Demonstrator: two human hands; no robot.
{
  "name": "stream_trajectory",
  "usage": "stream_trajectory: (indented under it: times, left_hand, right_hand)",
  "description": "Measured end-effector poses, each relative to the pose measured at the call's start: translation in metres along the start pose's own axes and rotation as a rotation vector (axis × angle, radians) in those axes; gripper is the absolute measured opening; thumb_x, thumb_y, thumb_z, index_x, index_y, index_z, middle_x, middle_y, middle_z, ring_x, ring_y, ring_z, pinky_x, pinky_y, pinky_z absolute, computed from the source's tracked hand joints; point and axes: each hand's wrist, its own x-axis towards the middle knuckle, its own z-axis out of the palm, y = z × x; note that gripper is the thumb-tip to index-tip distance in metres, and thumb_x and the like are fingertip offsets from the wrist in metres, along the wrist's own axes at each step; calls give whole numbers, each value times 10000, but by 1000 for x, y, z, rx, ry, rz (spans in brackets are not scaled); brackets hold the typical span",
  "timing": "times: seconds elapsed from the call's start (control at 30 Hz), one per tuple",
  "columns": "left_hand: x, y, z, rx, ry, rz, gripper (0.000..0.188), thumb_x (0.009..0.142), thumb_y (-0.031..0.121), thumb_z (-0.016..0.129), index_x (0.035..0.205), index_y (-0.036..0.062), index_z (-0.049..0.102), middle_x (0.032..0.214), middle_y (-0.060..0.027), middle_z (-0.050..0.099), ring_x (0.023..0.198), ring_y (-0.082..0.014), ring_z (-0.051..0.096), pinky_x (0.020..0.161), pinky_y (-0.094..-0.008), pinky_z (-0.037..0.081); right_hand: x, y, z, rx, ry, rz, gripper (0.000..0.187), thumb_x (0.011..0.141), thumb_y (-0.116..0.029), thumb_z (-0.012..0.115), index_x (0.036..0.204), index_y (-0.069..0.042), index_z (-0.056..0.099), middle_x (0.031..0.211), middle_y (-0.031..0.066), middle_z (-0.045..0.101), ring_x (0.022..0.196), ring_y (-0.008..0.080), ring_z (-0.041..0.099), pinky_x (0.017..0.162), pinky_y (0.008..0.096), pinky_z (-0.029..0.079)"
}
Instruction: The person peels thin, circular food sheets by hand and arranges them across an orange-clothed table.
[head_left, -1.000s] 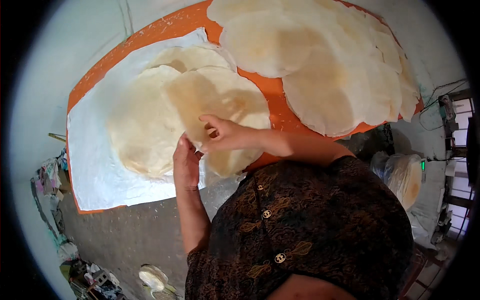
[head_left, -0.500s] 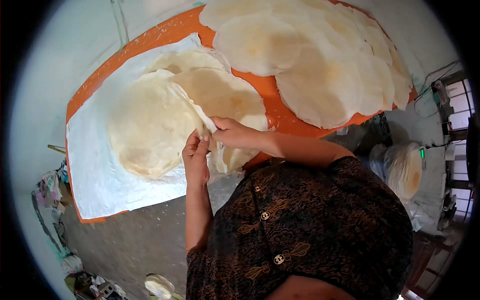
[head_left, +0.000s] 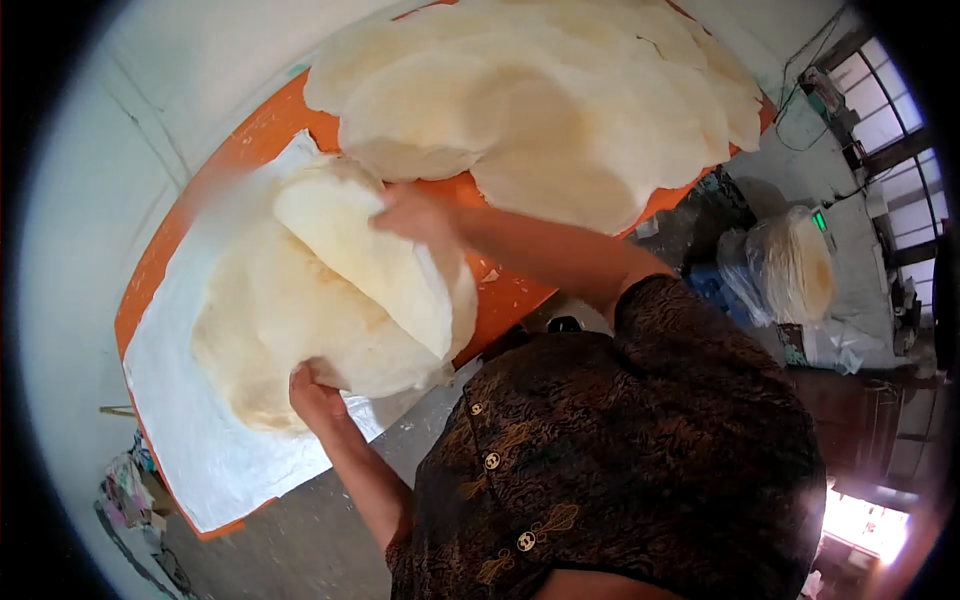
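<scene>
A large, thin round flatbread [head_left: 270,310] lies on other pale sheets over a white cloth [head_left: 185,450]. Part of its upper right side is folded over as a pale flap [head_left: 370,240]. My left hand [head_left: 318,395] pinches the near edge of the bread, thumb on top. At the far right of the flap, my right hand [head_left: 420,215] touches it, its fingers smeared by motion. Both forearms reach over the table, the right one crossing its orange surface [head_left: 490,265].
A broad spread of overlapping flatbreads [head_left: 570,110] covers the far right of the orange table. Beyond my right arm stands a plastic-wrapped stack of round breads [head_left: 795,265]. Cloths [head_left: 130,490] are heaped at the lower left. Barred windows [head_left: 880,100] are at the right.
My hands were close together at the bread's right edge and have moved apart, the left nearer me, the right farther away. A wide flap now lies folded over. The view has shifted.
</scene>
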Motion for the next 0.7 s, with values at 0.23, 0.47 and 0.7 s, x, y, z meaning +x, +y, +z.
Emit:
stream_trajectory:
  times: [0.23,0.47,0.7]
  left_hand:
    - [46,4,-49,117,-53,-22,70,860,74,455,863,28,508,796,-49,537,741,-151,528,625,-276,446]
    - [98,14,-80,220,185,-124,205,824,72,465,979,-49,522,915,-113,541,830,-225,542,651,-341,486]
    - [63,23,-44,681,127,131,50,791,104,517,785,62,543,723,-19,514,657,-153,504,576,-279,458]
  right_hand:
    - [-38,18,-130,236,225,325,329,747,-121,612,1048,3,564,930,81,602,796,177,584,660,330,493]
    - [-108,142,-221,180,679,454,344,732,-122,617,1045,-1,540,832,70,590,711,164,585,570,289,496]
    - [-131,232,-288,-1796,241,432,99,524,-64,635,592,-113,582,637,78,602,710,210,597,757,360,480]
